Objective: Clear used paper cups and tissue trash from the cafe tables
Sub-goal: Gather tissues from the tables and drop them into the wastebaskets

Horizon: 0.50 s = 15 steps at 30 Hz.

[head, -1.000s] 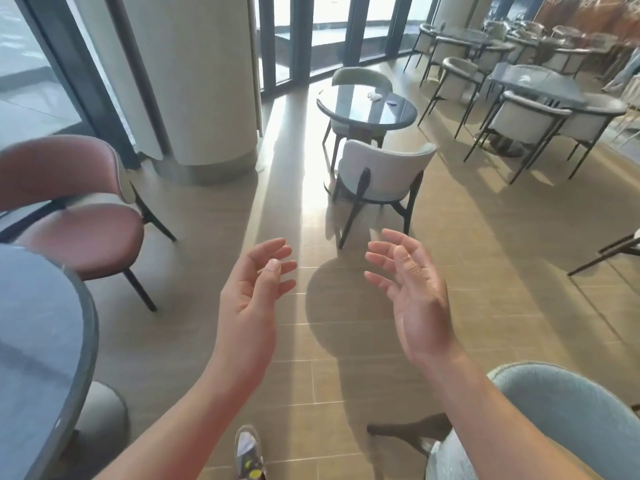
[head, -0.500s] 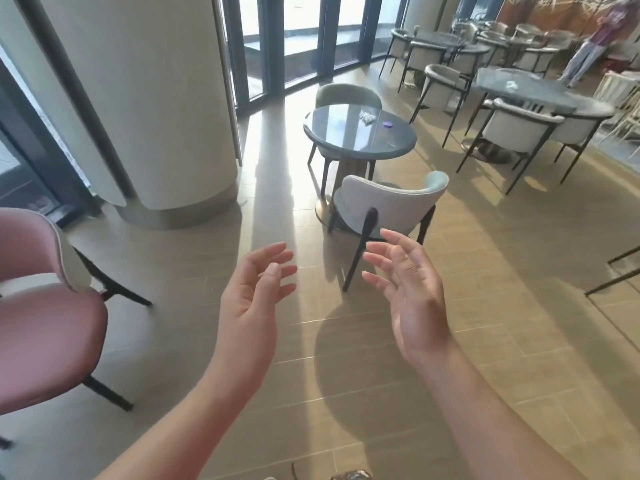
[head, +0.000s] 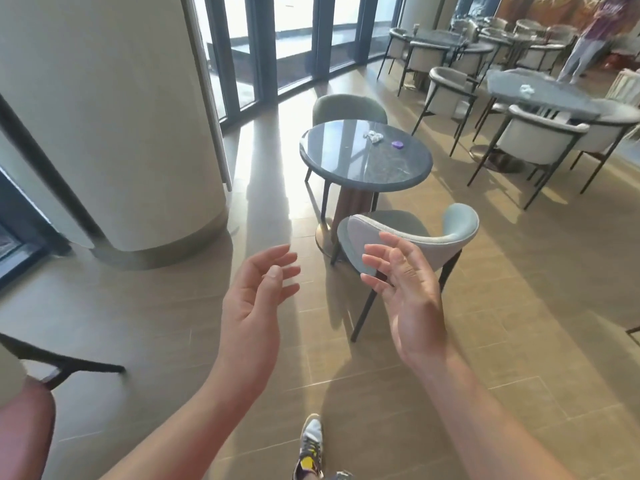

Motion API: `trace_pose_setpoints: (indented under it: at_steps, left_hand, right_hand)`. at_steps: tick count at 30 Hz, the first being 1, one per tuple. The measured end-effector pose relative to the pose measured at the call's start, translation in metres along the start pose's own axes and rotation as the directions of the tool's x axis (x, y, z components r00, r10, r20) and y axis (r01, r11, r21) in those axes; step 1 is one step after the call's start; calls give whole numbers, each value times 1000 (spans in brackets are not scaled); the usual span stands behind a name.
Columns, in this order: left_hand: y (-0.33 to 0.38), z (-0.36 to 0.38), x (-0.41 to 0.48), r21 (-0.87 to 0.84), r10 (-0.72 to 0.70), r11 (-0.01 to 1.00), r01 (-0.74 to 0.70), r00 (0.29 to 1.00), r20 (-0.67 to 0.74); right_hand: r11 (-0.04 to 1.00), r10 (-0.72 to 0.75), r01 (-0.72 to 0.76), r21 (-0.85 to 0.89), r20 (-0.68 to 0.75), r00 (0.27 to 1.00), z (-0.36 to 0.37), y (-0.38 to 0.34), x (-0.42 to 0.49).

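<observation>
Closer now than a moment ago, the round table (head: 332,157) sits above the centre of the frame, and the pink chair (head: 24,431) has slid down into the lower left corner. The pillar (head: 121,116) fills more of the upper left, and my shoe (head: 311,445) shows at the bottom edge.

Both hands are raised in front of me over the floor, much as they were before. My left hand (head: 252,306) is just left of centre, palm turned inward toward the other, fingers loosely spread and slightly bent, holding nothing. My right hand (head: 412,299) faces it from just right of centre, palm inward, fingers relaxed and apart, also empty. In the picture it overlaps the back of the grey chair (head: 453,233) that stands just before the round table.

A crumpled tissue (head: 373,136) lies on the far part of the round table, with a small purple thing (head: 397,144) just beside it. In the upper right, another tissue wad (head: 527,89) lies on a second table (head: 554,98). Both are well apart from my hands. A person (head: 588,39) stands in the upper right corner, blurred.
</observation>
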<state>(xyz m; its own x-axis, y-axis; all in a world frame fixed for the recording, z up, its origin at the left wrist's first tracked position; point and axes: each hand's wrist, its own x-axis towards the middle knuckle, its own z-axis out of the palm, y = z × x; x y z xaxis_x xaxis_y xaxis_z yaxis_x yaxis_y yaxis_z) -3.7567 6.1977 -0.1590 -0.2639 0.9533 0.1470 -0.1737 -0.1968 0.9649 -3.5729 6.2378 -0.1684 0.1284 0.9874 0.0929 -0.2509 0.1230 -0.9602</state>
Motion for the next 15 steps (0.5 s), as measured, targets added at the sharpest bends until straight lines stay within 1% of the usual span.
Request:
trace_pose_setpoints:
  at_steps: [4,8,15]
  left_hand:
    - [-13,25,91,14,-4,1000,5,1000,-16]
    - [-26,44,169,17,-18,1000,19,1000,-22]
    - [-57,66,288,31,-42,999,41,998,43]
  right_hand:
    - [1000,5,-5,1,-7,1000,8,6,99]
    - [1000,7,-7,-11,-18,1000,15,11,178]
    - [999,14,-17,-34,-68,998,24,33,294]
